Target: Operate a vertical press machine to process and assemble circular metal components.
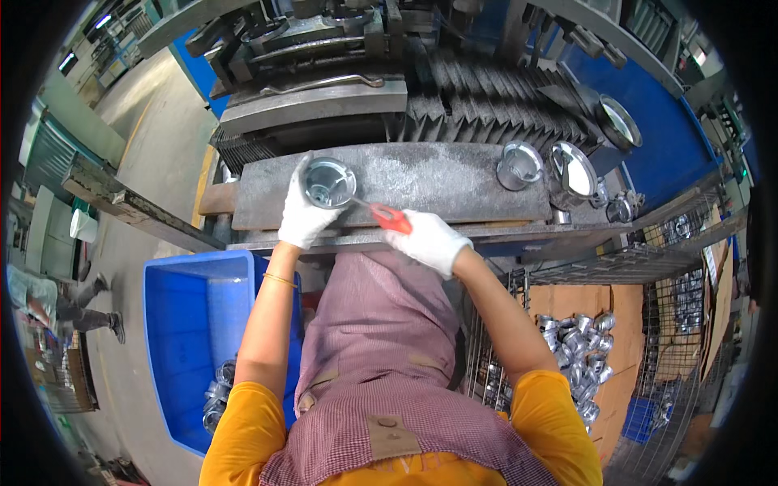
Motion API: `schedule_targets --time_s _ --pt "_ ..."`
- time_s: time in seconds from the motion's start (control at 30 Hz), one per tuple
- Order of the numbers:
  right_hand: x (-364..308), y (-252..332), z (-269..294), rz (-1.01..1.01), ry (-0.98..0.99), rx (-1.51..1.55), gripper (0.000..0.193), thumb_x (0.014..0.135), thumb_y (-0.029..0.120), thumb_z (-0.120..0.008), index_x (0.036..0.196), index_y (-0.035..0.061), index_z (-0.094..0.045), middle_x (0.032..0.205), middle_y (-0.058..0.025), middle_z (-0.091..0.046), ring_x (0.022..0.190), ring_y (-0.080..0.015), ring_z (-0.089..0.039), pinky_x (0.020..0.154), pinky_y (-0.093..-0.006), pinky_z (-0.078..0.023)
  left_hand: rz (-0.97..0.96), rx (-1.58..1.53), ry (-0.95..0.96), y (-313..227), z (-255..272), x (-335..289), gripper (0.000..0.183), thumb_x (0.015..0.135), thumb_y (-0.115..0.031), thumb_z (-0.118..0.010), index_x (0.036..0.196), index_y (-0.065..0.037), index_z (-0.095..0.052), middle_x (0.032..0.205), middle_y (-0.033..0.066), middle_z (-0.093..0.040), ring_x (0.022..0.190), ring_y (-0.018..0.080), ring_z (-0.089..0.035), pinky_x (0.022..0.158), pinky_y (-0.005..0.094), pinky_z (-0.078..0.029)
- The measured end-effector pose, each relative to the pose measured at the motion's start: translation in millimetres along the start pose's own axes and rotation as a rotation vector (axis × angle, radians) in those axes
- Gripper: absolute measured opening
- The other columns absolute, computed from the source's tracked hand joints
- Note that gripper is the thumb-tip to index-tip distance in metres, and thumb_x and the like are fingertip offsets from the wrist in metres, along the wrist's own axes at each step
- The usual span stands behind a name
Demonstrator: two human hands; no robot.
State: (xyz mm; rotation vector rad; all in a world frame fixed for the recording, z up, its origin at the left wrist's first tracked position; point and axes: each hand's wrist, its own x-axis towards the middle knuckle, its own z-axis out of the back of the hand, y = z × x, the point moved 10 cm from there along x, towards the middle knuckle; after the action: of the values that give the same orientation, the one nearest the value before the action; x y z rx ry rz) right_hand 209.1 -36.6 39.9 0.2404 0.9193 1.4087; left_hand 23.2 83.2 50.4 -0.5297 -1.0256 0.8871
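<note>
My left hand [298, 217], in a white glove, grips a round, hollow metal casting [328, 183] at its left side. The casting rests on or just over a grey, worn work plate [429, 182], its open end facing up. My right hand [429, 241], also gloved, is closed around the red handle of a hand tool [391, 217]. A thin metal shaft runs from the handle to the casting's lower right rim; the tip's exact shape is too small to tell. Another metal casting [519, 166] stands toward the plate's right end.
A blue bin [154, 340] with several castings is at my left. At my right, a wire cage [648, 348] lined with cardboard holds a pile of castings [579, 360]. Behind the plate are machine bellows [494, 97] and a wrench [324, 83]. A person [65, 304] walks at far left.
</note>
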Motion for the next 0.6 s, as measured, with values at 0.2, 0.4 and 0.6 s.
schedule_targets --time_s 0.2,0.4,0.6 --pt "-62.8 -50.5 62.7 0.125 -0.283 0.755 0.047 0.084 0.025 -0.062 0.12 -0.0011 -0.05 0.101 -0.0102 -0.063 0.084 -0.0163 -0.061 0.068 -0.0294 -0.05 0.09 0.317 0.133 45.0 33.6 -2.7 0.086 0.051 -0.039 -0.085 0.121 -0.005 -0.049 0.12 0.0192 -0.051 0.11 0.035 -0.051 0.095 0.04 -0.041" --pt "-150.4 -126.0 107.8 0.142 -0.69 1.197 0.048 0.085 0.018 -0.058 0.122 -0.0099 -0.043 0.099 -0.017 -0.06 0.091 -0.0305 -0.063 0.08 -0.0398 -0.052 -0.428 0.504 0.23 -155.3 -45.9 48.8 0.055 0.071 -0.03 -0.07 0.121 -0.01 -0.055 0.123 0.0218 -0.05 0.116 0.0381 -0.046 0.096 0.0464 -0.039" --pt "-166.0 -125.1 105.6 0.093 -0.807 1.149 0.039 0.085 0.015 -0.06 0.117 -0.0042 -0.049 0.097 -0.0146 -0.064 0.083 -0.0191 -0.065 0.057 -0.0242 -0.05 -0.142 0.227 0.761 -165.1 -290.0 29.2 0.054 0.081 -0.038 -0.061 0.126 -0.013 -0.046 0.115 0.022 -0.054 0.105 0.0383 -0.053 0.09 0.0423 -0.043"
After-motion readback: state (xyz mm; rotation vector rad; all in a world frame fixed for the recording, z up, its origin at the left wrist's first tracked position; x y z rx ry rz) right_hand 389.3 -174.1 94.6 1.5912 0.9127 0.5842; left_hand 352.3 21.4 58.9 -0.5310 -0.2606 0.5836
